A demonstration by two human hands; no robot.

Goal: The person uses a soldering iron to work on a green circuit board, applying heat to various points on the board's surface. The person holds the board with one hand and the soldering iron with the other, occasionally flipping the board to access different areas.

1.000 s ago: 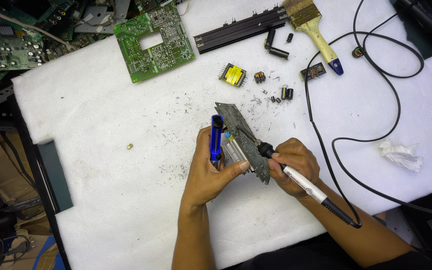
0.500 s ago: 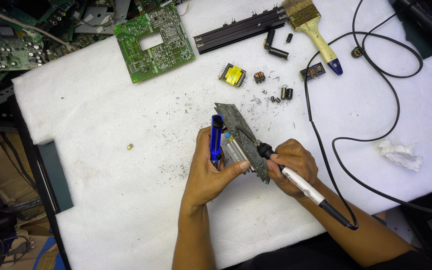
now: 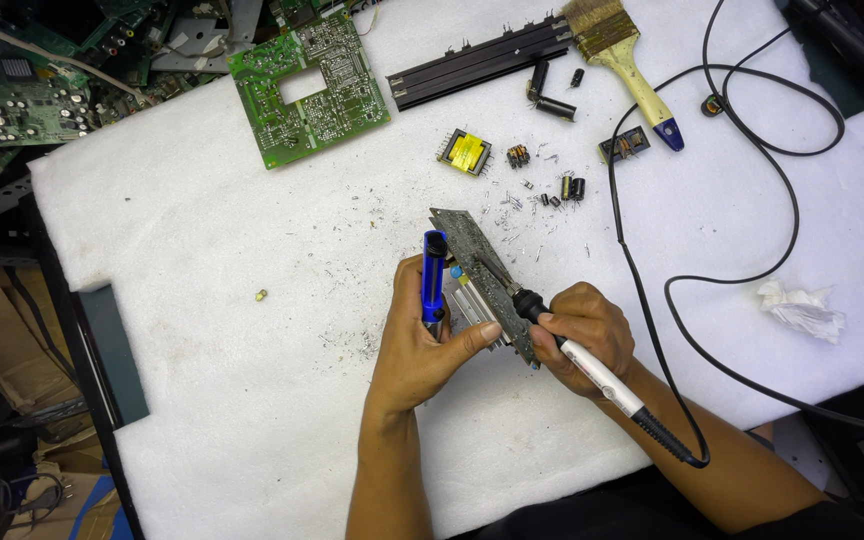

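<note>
Almost nothing has moved: the left hand [image 3: 432,345] still pinches the board [image 3: 482,275] and blue pump [image 3: 434,275] near the worktop's [image 3: 202,400] middle, while the right hand's [image 3: 582,335] fingers stay wrapped around the iron [image 3: 577,350], tip on the board.

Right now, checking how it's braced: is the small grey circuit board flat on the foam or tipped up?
Tipped up on edge: the small grey circuit board stands, held by the left hand.

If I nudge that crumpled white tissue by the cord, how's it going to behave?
The crumpled tissue would probably slide or tumble at a light touch, since it looks thin and airy. It should squash rather than hold its shape, given its loose folds. It lies on the white foam mat near the black cord, so a push that way might snag it.
</note>
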